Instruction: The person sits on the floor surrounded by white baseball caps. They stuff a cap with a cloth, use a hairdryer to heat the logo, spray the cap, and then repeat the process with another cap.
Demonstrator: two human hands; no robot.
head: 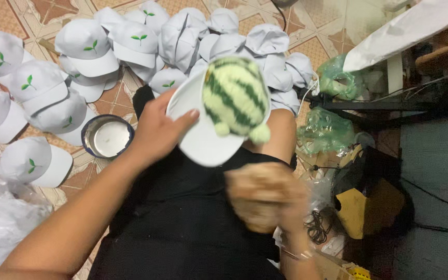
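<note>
My left hand (156,129) grips a white cap (203,142) by its brim, held above my lap in the middle of the view. A green-striped knitted plush piece (234,96), shaped like a melon-coloured toy with small pale feet, sits on the cap's crown. My right hand (265,194) is lower right, blurred by motion, its fingers curled; whether it holds anything I cannot tell. Black clothing (182,228) covers my lap beneath both hands.
Several white caps with small green sprout marks (84,46) lie piled on the tiled floor at left and top. A round metal bowl (107,136) stands by my left wrist. Green plastic bags (325,129), cables and a dark table frame (390,106) crowd the right. Clear plastic bags (1,223) lie lower left.
</note>
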